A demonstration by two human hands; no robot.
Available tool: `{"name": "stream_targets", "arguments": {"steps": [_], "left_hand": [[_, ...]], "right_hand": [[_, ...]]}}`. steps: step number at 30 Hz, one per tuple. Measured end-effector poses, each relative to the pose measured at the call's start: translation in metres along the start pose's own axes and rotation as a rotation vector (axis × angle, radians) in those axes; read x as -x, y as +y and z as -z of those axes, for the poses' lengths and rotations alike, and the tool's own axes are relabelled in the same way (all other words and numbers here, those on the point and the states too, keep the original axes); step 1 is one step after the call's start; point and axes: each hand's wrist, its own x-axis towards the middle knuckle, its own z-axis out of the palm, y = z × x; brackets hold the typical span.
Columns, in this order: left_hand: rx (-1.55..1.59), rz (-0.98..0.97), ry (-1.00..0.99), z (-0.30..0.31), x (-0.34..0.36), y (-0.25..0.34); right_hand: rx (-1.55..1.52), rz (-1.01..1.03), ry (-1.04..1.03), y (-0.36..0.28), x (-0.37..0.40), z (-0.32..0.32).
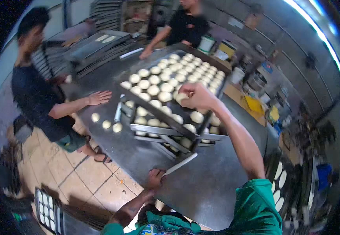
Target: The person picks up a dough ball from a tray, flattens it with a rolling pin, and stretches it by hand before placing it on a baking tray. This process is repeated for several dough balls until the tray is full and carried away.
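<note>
My right hand [198, 96] reaches over the top tray, its fingers closed round a pale dough ball [182, 98]. Rows of similar round dough pieces [165, 96] cover the dark tray [158, 112] beneath it. More trays with dough balls are stacked crookedly under that one. Near the front edge of the metal table [201, 188], my left hand [156, 178] is curled at the lower end of a thin white rolling pin [181, 163]. The grip of its fingers is partly hidden.
Three loose dough balls [106, 124] lie left of the stack, near another white rolling pin [118, 112]. A person [37, 86] stands at the left with a hand over the table. Another person [187, 27] works at the far side. Trays of flat oval dough [279, 176] stand at the right.
</note>
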Motion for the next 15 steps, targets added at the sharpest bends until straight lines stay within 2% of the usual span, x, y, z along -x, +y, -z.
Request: {"name": "stream_targets", "arguments": {"steps": [1,2,3,4,6,7,9,10,12,13,14,15], "left_hand": [[0.012,-0.039,-0.044,0.004,0.005,-0.003],[-0.052,-0.060,-0.123,0.011,0.013,-0.005],[-0.114,-0.088,-0.207,0.012,0.015,0.000],[-0.095,-0.139,-0.272,0.011,0.010,0.013],[-0.266,-0.146,-0.267,0.007,0.010,0.039],[-0.251,-0.176,-0.348,-0.003,0.009,0.052],[0.013,-0.193,-0.437,-0.031,-0.008,0.085],[0.011,-0.200,-0.486,-0.050,-0.015,0.097],[0.080,-0.404,-0.640,-0.089,-0.025,0.120],[0.070,-0.403,-0.664,-0.102,-0.030,0.135],[0.070,-0.432,-0.695,-0.112,-0.033,0.151],[0.069,-0.456,-0.726,-0.119,-0.037,0.162]], "right_hand": [[-0.214,-0.169,0.088,-0.008,0.024,0.023],[-0.588,-0.232,0.171,-0.019,0.061,0.044],[-0.754,-0.125,0.333,0.003,0.099,0.051],[-0.838,-0.121,0.437,0.011,0.146,0.057],[-1.010,-0.138,0.647,0.024,0.237,0.057],[-1.019,-0.199,0.714,0.032,0.281,0.050],[-1.072,-0.527,0.853,0.054,0.359,0.025],[-0.869,-0.722,0.835,0.072,0.396,0.003],[-0.473,-0.892,0.675,0.071,0.434,-0.046],[-0.292,-0.860,0.639,0.075,0.448,-0.078],[-0.036,-0.826,0.435,0.081,0.456,-0.105],[0.092,-0.734,0.408,0.082,0.456,-0.134]]}}
